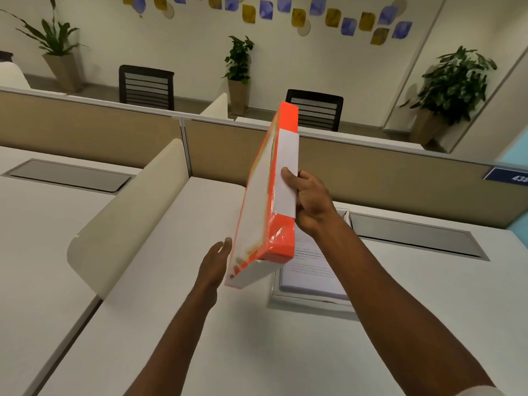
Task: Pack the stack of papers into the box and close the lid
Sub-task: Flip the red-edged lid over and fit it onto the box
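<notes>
Head view only: I'm holding the lid (268,192) up in the air, nearly on edge, with its long axis running away from me and up. My right hand (310,202) is gripping its right rim, thumb across the white label and fingers hidden behind it. My left hand (215,262) is spread flat, fingertips right at the lid's lower left corner; contact is too close to call, and it's gripping nothing. I'm seeing the box (311,298) lying on the desk (200,324) below and right of the lid, under my right forearm, with the papers (310,270) already inside and printed side up. Judging from that, packing looks done and closing is left. The right hand is nearer the box, so the lid needs tipping flat, open side down, and shifting right over the rim.
</notes>
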Demonstrator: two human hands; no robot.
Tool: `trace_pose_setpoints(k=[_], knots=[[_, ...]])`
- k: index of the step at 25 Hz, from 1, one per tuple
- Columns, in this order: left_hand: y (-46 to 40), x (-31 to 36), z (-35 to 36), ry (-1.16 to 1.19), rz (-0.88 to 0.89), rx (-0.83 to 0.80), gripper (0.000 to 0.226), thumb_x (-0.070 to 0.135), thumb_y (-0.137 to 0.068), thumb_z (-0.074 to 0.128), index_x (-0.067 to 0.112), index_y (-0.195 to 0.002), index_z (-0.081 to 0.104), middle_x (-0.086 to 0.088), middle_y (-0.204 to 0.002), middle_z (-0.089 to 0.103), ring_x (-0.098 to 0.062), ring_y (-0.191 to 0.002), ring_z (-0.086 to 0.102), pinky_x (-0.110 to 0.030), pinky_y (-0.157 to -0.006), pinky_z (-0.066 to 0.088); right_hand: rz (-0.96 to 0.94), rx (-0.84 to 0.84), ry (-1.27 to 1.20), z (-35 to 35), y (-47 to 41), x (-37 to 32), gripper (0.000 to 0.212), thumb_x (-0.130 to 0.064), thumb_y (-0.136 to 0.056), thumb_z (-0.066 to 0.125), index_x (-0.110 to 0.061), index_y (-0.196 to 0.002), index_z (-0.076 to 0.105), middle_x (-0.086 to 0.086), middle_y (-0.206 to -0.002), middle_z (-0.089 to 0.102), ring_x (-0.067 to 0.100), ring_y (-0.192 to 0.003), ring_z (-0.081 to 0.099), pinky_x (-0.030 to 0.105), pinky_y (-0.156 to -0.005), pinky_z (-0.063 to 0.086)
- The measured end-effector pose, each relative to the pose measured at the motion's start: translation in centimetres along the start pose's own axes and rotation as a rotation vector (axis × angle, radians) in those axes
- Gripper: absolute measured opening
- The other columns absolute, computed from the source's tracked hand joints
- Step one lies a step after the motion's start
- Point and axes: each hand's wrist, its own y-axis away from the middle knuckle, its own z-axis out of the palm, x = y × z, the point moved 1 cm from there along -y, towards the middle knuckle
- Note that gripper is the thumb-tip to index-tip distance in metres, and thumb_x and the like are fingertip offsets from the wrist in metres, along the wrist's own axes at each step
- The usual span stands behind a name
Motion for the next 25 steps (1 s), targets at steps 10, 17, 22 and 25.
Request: trace_pose_setpoints(k=[10, 17, 22, 25], knots=[[-0.5, -2.3, 3.0, -0.042, 0.026, -0.136, 0.053, 0.057, -0.096, 0.054, 0.027, -0.141, 0.054, -0.001, -0.132, 0.065, -0.029, -0.118, 0.065, -0.054, -0.101, 0.055, -0.044, 0.160, 0.112, -6.2, 3.3, -1.4, 0.049, -0.029, -0.087, 0.074, -0.005, -0.127, 0.058, 0.017, -0.122, 0.070, 0.037, -0.106, 0.069, 0.055, -0.092, 0.056], [0.0, -3.1, 4.2, -0.075, 0.266, -0.245, 0.081, 0.064, -0.082, 0.069, 0.049, -0.152, 0.030, 0.015, -0.151, 0.047, -0.018, -0.131, 0.054, -0.045, -0.106, 0.052, -0.094, 0.492, 0.576, -18.5, 6.1, 1.3, 0.043, -0.063, -0.086, 0.060, -0.022, -0.095, 0.073, 0.004, -0.097, 0.076, 0.021, -0.088, 0.072, 0.035, -0.070, 0.057], [0.9, -5.2, 8.2, -0.221, 0.330, -0.304, 0.080, 0.067, -0.083, 0.062, 0.071, -0.141, 0.007, 0.035, -0.156, 0.025, -0.011, -0.145, 0.038, -0.035, -0.115, 0.041, 0.078, 0.562, 0.790, -24.2, 7.4, 8.2, 0.051, -0.052, -0.096, 0.051, -0.025, -0.139, 0.056, 0.006, -0.130, 0.064, 0.029, -0.106, 0.063, 0.047, -0.096, 0.051], [0.1, -6.5, 9.9, -0.326, 0.283, -0.288, 0.090, 0.066, -0.085, 0.062, 0.059, -0.148, -0.002, 0.014, -0.170, 0.010, -0.026, -0.159, 0.005, -0.056, -0.125, 0.020, 0.070, 0.574, 0.934, -25.1, 7.7, 10.7, 0.052, -0.041, -0.099, 0.053, -0.024, -0.147, 0.044, 0.009, -0.136, 0.060, 0.034, -0.114, 0.061, 0.049, -0.099, 0.049]])
